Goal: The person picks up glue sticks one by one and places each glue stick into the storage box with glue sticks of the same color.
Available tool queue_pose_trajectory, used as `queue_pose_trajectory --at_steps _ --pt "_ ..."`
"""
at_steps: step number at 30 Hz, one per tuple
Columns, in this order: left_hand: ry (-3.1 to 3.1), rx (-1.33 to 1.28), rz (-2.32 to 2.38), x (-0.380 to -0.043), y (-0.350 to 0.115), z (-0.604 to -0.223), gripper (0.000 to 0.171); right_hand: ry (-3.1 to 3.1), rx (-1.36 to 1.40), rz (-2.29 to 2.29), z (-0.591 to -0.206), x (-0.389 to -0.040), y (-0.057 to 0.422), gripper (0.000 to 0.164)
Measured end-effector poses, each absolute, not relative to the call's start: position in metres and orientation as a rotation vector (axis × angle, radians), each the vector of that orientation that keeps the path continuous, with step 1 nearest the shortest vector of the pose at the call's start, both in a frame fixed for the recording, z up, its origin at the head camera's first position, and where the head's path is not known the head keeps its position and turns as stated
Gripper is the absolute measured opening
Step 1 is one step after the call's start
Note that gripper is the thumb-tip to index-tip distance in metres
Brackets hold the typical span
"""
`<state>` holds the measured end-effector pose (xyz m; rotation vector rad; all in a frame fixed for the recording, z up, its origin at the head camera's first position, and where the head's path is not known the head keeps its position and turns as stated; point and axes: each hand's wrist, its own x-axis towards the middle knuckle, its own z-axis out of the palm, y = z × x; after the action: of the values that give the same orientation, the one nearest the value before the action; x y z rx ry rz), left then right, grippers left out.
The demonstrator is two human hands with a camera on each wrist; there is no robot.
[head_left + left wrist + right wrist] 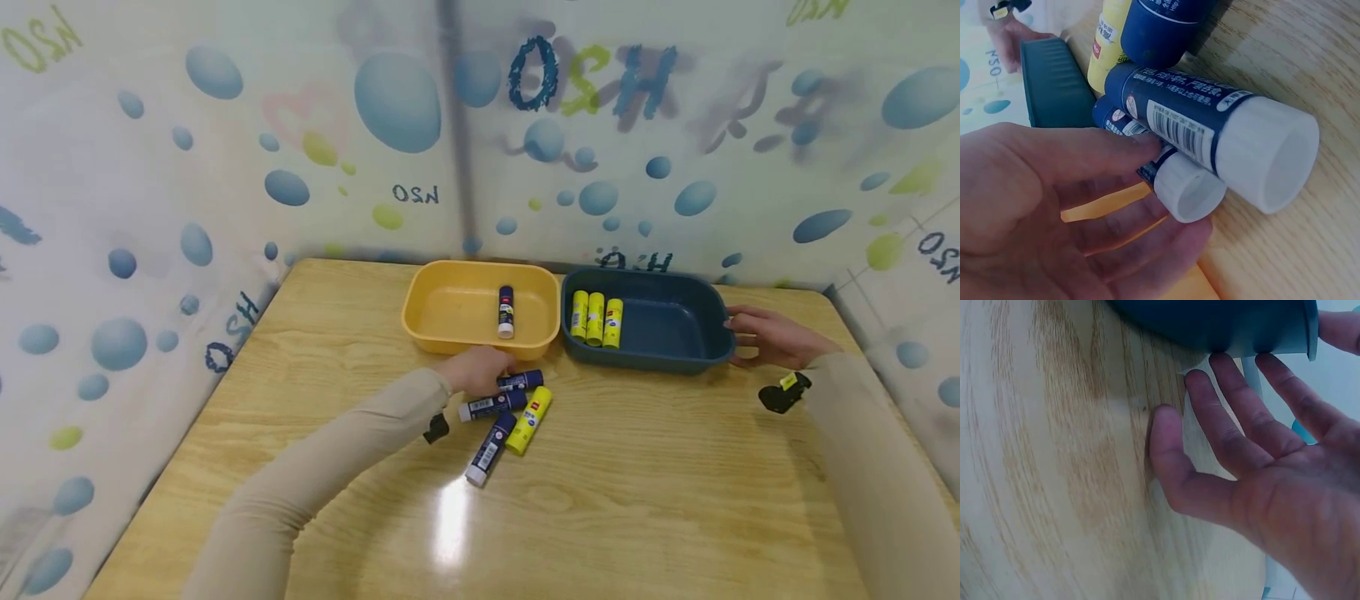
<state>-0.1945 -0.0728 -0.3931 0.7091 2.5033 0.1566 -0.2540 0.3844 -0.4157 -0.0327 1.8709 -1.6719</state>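
My left hand (pixel 476 371) pinches a navy glue stick (pixel 522 381) with a white end, thumb on top and fingers curled beneath it. A second navy glue stick (pixel 1179 122) overlaps it in the left wrist view. Nearer me lie a third navy glue stick (pixel 489 452) and a yellow glue stick (pixel 529 422), side by side. Over at the right, my right hand (pixel 776 336) touches the end wall of a dark blue bin (pixel 660 329) with spread fingertips (pixel 1221 361).
A yellow-orange bin (pixel 450 304) stands at the back of the wooden table (pixel 637 483), one navy glue stick (pixel 506 312) inside. Several yellow glue sticks (pixel 595 320) stand in the blue bin's left end. Behind the bins is a patterned wall (pixel 480 192).
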Motion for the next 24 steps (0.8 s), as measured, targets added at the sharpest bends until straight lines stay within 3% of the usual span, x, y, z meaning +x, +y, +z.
queue_pose_trajectory --at_steps 24 --pt "2.571 0.79 0.077 -0.1873 -0.0727 -0.3906 0.039 1.745 -0.042 -1.712 -0.42 -0.2544 0.3891 0.025"
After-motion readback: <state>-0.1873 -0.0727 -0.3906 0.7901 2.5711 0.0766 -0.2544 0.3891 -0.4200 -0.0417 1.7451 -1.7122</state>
